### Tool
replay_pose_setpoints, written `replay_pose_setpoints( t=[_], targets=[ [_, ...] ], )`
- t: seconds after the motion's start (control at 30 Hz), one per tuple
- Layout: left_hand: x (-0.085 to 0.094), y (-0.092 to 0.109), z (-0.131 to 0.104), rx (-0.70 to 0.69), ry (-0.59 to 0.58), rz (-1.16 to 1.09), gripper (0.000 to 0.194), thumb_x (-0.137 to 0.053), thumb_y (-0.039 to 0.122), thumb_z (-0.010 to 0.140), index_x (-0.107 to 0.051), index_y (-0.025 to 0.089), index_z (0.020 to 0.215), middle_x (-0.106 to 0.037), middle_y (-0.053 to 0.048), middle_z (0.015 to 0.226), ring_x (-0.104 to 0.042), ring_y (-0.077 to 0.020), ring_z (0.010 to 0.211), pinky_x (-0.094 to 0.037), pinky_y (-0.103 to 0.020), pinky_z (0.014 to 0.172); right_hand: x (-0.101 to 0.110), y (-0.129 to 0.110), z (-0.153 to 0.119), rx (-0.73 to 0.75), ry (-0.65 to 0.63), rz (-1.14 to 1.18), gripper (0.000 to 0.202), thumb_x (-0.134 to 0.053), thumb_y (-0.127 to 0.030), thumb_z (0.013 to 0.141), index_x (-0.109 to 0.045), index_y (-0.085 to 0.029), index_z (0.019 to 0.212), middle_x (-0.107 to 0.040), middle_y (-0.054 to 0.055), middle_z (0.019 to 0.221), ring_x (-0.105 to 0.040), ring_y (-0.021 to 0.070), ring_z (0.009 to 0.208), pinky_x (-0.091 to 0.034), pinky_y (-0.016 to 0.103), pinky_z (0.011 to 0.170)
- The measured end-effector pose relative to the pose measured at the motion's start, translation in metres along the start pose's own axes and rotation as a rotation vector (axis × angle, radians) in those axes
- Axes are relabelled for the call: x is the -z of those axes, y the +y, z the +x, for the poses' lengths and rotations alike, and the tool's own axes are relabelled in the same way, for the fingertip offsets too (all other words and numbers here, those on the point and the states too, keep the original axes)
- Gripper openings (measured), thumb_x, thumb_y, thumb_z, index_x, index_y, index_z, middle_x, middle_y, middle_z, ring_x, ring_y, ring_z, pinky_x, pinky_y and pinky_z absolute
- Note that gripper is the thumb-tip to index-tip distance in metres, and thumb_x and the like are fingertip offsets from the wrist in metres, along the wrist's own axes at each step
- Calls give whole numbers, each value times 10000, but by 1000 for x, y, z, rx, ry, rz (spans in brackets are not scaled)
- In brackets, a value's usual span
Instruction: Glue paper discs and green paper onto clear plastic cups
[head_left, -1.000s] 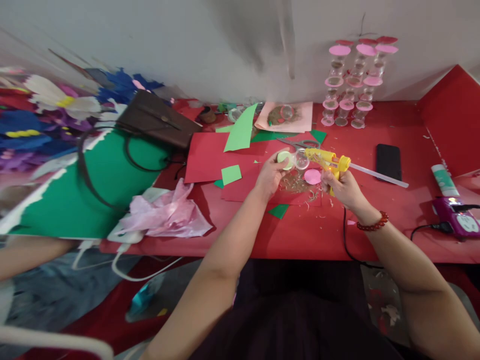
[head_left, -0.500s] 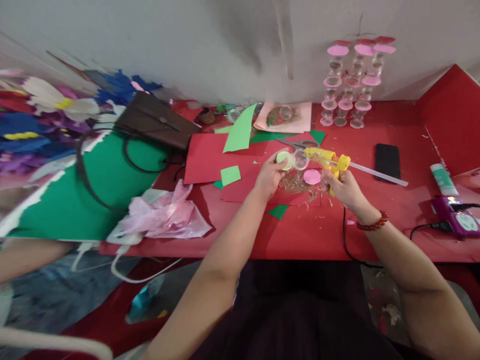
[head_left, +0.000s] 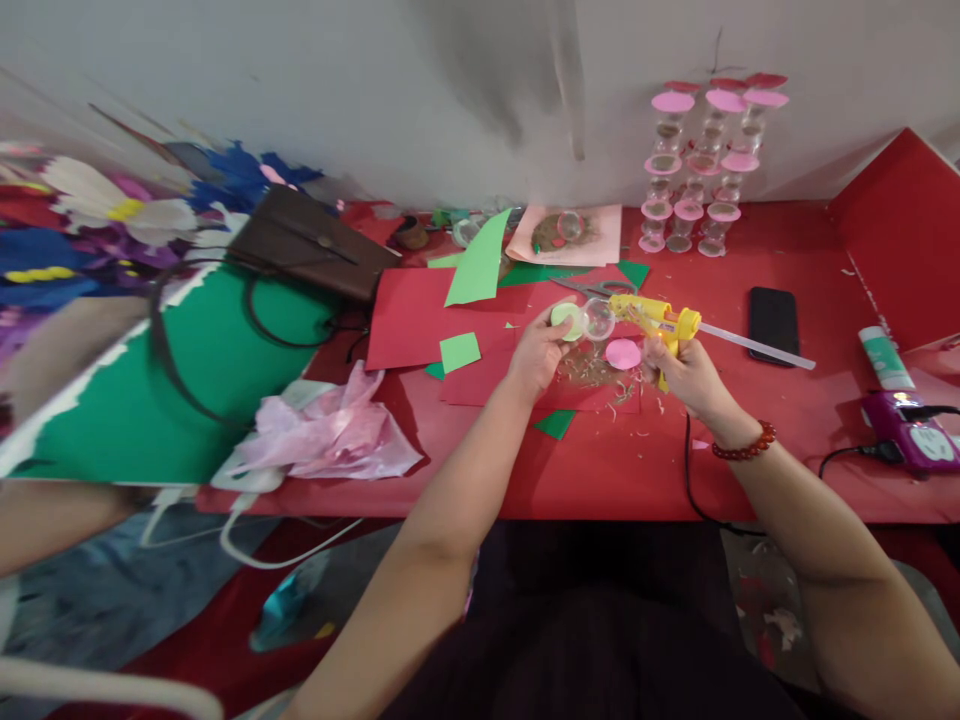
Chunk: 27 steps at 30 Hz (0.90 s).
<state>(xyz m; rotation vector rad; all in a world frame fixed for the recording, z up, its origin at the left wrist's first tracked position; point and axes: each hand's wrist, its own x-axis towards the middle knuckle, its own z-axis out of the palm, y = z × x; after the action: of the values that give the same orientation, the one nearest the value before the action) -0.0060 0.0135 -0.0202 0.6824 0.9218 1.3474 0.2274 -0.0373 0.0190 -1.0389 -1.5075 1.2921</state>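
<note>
My left hand is closed on a clear plastic piece shaped like a small hourglass, with a light green paper disc on its near end. In my right hand is a yellow hot glue gun, gripped by its handle. Its nozzle points left, at the rim of the clear piece; whether they touch I cannot tell. A long translucent glue stick juts from the back of the gun. Below the nozzle lies a pink paper disc, among straw-like shavings.
Scissors lie behind my hands. Clear towers with pink discs stand at the back right. A phone, a glue bottle and a purple power socket are right. Leftward are a pink bag, a green board and another person's arm.
My hands, the glue gun and the clear piece stay nearly in place. At the far left a blurred beige shape has risen behind the green board, and the other person's arm has shifted slightly.
</note>
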Motion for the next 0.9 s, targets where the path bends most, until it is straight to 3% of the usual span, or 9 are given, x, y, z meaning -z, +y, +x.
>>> replay_pose_setpoints(
  t=[0.17, 0.7, 0.9],
  targets=[
    [-1, 1, -1, 5, 5, -4, 339, -828, 158, 735, -766, 182, 1068, -801, -71, 1058, -748, -245, 1061, -573, -378, 967, -1, -2, -1, -5, 6, 10, 703, -633, -890, 800, -460, -233, 619, -507, -28, 552, -432, 75, 505, -373, 258, 494],
    [2, -2, 3, 18, 30, -47, 311, -792, 122, 722, -768, 184, 1026, -809, -60, 1006, -758, -243, 1010, -606, -398, 965, 0, -2, 0, 4, 10, -16, 694, -623, -877, 819, -504, -225, 614, -512, -24, 535, -435, 76, 486, -372, 258, 491],
    [0, -2, 1, 23, 35, -21, 435, -770, 148, 752, -747, 202, 1183, -805, -76, 1083, -752, -250, 1077, -586, -394, 981, 0, -4, 0, 1, 14, -15, 708, -615, -898, 803, -500, -227, 609, -512, -28, 528, -440, 77, 488, -376, 256, 490]
  ],
)
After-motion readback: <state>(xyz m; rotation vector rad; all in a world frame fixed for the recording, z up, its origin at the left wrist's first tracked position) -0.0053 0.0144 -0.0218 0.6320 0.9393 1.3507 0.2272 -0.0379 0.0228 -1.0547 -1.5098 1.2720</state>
